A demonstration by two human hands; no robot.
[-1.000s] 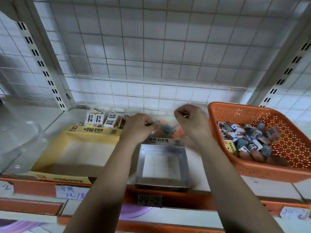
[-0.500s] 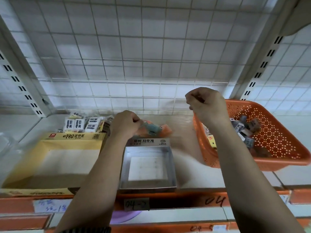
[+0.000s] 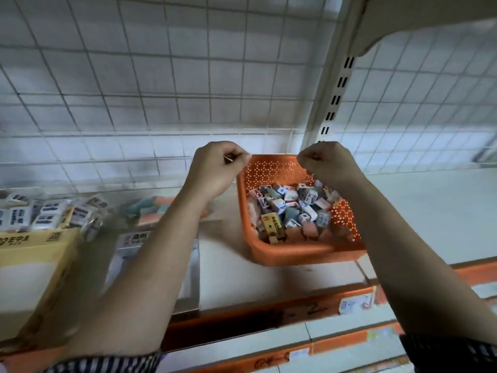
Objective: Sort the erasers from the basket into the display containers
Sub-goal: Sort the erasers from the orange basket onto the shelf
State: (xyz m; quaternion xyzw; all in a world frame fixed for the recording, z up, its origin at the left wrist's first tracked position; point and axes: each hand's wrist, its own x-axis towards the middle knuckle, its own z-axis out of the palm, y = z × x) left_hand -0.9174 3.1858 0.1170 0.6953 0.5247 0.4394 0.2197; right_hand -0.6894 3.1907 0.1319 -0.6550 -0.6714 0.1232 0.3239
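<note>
**Head view: two fists raised over the eraser basket**

Shows the left hand (image 3: 217, 170) lifted above the shelf, just left of the far rim of the orange basket (image 3: 295, 254), fingers curled tight into the palm. Pinches a thin pale sliver (image 3: 228, 158) at the thumb tip, too small to name. Shows the right hand (image 3: 326, 164) at the same height over the basket's far right corner, likewise curled into a fist. Cannot tell whether anything sits inside it. Leaves a clear gap between the two fists.

Finds the loose erasers (image 3: 290, 208) heaped in the basket: small sleeved blocks in grey, blue and pink, plus one yellow-sleeved eraser (image 3: 273, 224) near the front. Sets the basket on the white shelf (image 3: 430, 211), right of centre.

To its left, a shallow grey display box (image 3: 134, 240), largely hidden under the left forearm. Further left, a yellow display box (image 3: 32, 254). Behind the yellow box, wrapped white erasers (image 3: 48, 214) with black print. Behind the grey box, blurred teal and orange items (image 3: 150, 207). At the back, a wire grid (image 3: 161, 76) and a slotted upright (image 3: 337, 90). At the bottom edge, a striped sleeve (image 3: 107, 364).
</note>
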